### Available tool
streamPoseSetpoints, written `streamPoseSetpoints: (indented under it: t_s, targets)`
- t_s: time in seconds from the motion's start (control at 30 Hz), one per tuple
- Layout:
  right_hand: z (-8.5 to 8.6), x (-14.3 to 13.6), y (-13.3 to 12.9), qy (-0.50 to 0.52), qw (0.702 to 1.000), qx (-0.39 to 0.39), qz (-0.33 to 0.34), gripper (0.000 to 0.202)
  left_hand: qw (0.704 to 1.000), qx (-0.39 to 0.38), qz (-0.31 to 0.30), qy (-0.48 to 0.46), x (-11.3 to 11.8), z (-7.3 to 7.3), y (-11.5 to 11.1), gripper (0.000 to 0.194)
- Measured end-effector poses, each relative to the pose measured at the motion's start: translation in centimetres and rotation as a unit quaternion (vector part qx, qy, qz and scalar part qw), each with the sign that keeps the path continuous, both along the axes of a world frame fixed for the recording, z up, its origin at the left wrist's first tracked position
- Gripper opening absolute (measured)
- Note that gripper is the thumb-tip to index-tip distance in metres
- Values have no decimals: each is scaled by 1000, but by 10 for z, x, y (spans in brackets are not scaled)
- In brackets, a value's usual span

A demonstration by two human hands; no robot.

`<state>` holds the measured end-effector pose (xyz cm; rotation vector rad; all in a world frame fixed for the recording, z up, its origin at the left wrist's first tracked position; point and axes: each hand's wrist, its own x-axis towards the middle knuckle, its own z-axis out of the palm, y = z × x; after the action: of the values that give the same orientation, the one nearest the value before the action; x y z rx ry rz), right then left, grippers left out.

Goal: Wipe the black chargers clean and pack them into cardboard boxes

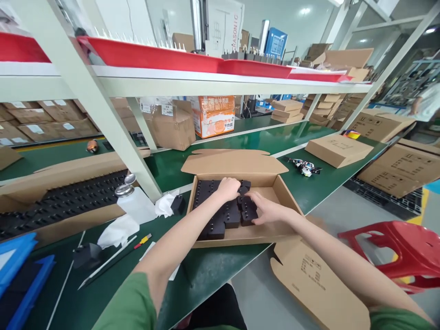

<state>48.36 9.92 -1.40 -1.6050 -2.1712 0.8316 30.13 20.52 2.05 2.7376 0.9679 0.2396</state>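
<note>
An open cardboard box (282,201) lies on the green bench with its lid flap folded back. Its left and middle parts hold several black blocks (215,229) with small round studs, packed side by side. My left hand (228,189) is closed, its fingers curled down at a block near the back; its fingertips are partly hidden. My right hand (268,209) grips the right side of the outermost black blocks (248,211), thumb at the near end and fingers at the far end. Bare cardboard shows to the right of this hand.
At left stand a long carton of black blocks (79,197) and a white pump bottle (135,204), with tissues (118,231) and a brush (110,261) nearby. A shelf post (113,123) rises behind. A red stool (395,250) and a hanging cardboard flap (316,279) are at right.
</note>
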Motion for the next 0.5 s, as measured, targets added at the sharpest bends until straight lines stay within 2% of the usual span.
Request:
streamPoseSetpoints:
  t_s: [0.1, 0.17, 0.27, 0.33, 0.4, 0.5]
  targets:
    - [-11, 2, 8, 40, 998, 12, -39, 104, 1000, 10, -1, -20, 6, 0, 8, 31]
    - [-18, 5, 13, 63, 995, 5, -79, 104, 999, 22, 14, -45, -1, 6, 10, 31]
    - [-24, 12, 26, 89, 986, -31, -140, 80, 993, 44, 46, -98, -30, 24, 0, 28]
    - [-25, 14, 40, 104, 977, -70, -171, 58, 987, 53, 59, -143, -61, 40, -22, 22]
    - [-26, 11, 58, 115, 969, -108, -188, 46, 978, 56, 67, -191, -99, 52, -56, 21]
    - [-22, 2, 73, 109, 964, -137, -199, 40, 958, 52, 113, -259, -166, 54, -120, 24]
